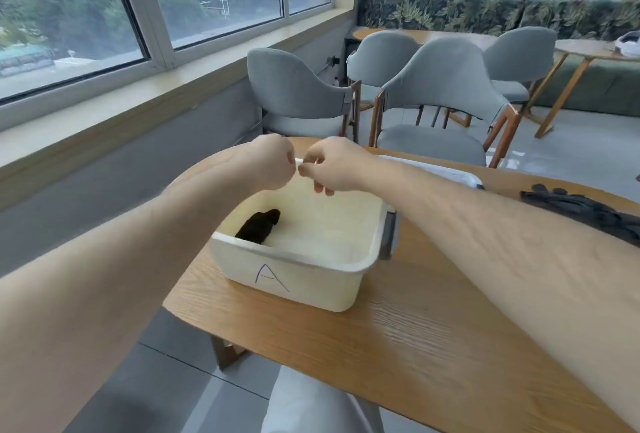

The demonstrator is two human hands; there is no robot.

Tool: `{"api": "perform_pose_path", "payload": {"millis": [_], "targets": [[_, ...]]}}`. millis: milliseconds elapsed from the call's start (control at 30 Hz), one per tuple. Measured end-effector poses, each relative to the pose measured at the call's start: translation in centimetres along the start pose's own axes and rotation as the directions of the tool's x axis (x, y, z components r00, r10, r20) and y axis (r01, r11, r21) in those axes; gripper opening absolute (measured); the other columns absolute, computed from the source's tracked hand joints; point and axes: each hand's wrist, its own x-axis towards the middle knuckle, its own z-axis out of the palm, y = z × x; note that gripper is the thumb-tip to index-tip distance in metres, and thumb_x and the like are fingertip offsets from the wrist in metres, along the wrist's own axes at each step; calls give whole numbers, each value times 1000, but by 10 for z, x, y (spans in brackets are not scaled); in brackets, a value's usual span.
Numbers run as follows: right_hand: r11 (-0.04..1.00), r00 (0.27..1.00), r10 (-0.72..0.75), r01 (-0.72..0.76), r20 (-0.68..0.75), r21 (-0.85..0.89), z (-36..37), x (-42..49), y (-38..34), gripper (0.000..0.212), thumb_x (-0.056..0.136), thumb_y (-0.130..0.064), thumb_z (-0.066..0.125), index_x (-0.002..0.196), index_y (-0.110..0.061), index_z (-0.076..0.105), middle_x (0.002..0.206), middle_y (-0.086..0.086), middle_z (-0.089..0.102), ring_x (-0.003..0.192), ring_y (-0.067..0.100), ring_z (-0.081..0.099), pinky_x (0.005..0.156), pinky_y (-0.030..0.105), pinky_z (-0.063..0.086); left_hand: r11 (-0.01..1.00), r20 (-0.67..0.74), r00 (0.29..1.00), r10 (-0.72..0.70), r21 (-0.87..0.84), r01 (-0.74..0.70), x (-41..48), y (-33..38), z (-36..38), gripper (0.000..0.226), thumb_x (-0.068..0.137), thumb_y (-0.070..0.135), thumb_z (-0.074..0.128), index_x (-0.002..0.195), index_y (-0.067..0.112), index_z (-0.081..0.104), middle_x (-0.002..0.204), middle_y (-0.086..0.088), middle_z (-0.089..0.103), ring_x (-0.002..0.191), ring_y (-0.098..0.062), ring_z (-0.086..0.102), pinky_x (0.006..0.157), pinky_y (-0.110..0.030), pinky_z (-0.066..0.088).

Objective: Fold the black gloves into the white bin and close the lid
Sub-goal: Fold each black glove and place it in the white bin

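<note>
The white bin (304,280), marked with an "A" on its front, stands open on the wooden table (433,346). One folded black glove (258,226) lies inside it at the left. A second black glove (568,205) lies flat on the table to the right, partly hidden by my right forearm. My left hand (273,162) and my right hand (334,166) meet at the bin's far side, fingers curled, pinching a thin white edge (300,160) between them. Whether that edge is the bin's rim or the lid's cannot be told. The white lid (440,169) lies behind the bin, to the right.
Grey upholstered chairs (443,93) stand close behind the table, with more tables beyond. A window wall and sill (138,93) run along the left. The table's near edge ends above my leg (311,408).
</note>
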Motion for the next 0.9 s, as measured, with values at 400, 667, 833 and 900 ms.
{"api": "perform_pose_path", "payload": {"millis": [400,667,833,900], "targets": [[959,847,237,-126,-476,253,-43,-173,160,28,102,-35,51,89,-16,68,73,-2,71,63,12,62,65,38,54,897,-291,873,391,-92,-433,-32,202,76,16,101,18,44,100,20,60,95,0,65,77,-21,58,65,-29,39],[944,836,329,-291,-439,152,8,-211,234,17,98,-32,54,99,-22,68,90,-9,67,83,15,62,75,38,56,832,-207,895,395,-332,-444,-21,233,188,19,103,27,50,101,14,63,82,-2,67,74,-23,61,63,-35,49],[900,758,356,-436,-546,-17,56,-208,266,20,100,-26,53,116,-16,61,114,1,53,86,22,62,65,36,53,803,-256,879,403,-361,-473,-9,222,232,14,102,26,53,105,19,65,97,7,60,89,-15,57,71,-27,40],[892,723,355,-452,-592,-17,61,-204,268,28,98,-27,55,123,-14,56,120,5,49,83,25,62,59,34,48,803,-291,866,406,-339,-490,-6,219,238,14,101,26,55,105,20,67,98,8,58,80,-10,54,68,-26,39]]}}
